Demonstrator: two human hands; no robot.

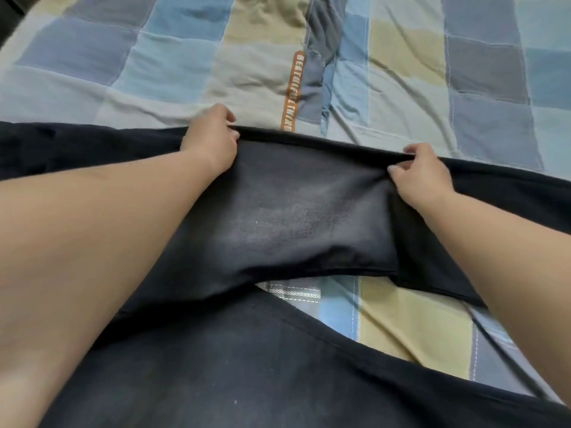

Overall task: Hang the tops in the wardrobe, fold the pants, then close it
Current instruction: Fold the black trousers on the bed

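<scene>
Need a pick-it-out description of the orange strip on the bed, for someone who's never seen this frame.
Start from the checked quilt in blue, grey and yellow that covers the bed. Near its middle, just beyond the dark pants both hands grip, runs a narrow orange strip. It is the only orange thing there, with pale block letters along its length.

We see a bedroom in a home. Beyond our fingertips (230, 118) spreads a soft, wrinkled patchwork quilt (417, 72) with blue, grey and yellow squares, and it has an orange label strip (293, 91) with printed letters. It covers a bed.
</scene>
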